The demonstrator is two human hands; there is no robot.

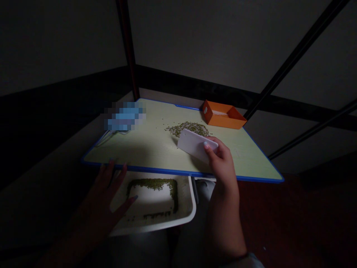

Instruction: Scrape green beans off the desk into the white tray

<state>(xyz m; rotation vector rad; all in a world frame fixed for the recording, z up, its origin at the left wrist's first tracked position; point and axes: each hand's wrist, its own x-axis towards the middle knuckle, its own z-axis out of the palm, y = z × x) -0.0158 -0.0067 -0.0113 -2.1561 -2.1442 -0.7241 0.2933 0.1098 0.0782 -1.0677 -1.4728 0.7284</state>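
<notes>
My right hand (pixel 224 162) grips a flat white scraper-like plate (pixel 192 144), with the thumb on its near face. The plate is tilted over the light-green tabletop (pixel 147 147). Just beyond it lies a loose pile of small green grains or beans (pixel 186 127), with paler bits among them. My left hand (pixel 107 191) is in shadow, fingers spread and holding nothing. Its fingertips are close to the table's blue front edge, and its thumb is over a white basin (pixel 193 212). More green grains (pixel 156 183) line the basin's far and right sides.
An orange open box (pixel 227 122) with something pale inside stands at the back right of the table. A blurred-out blue object (pixel 125 117) with a white cable is at the left. Dark panelled walls (pixel 195 44) rise behind and around the table.
</notes>
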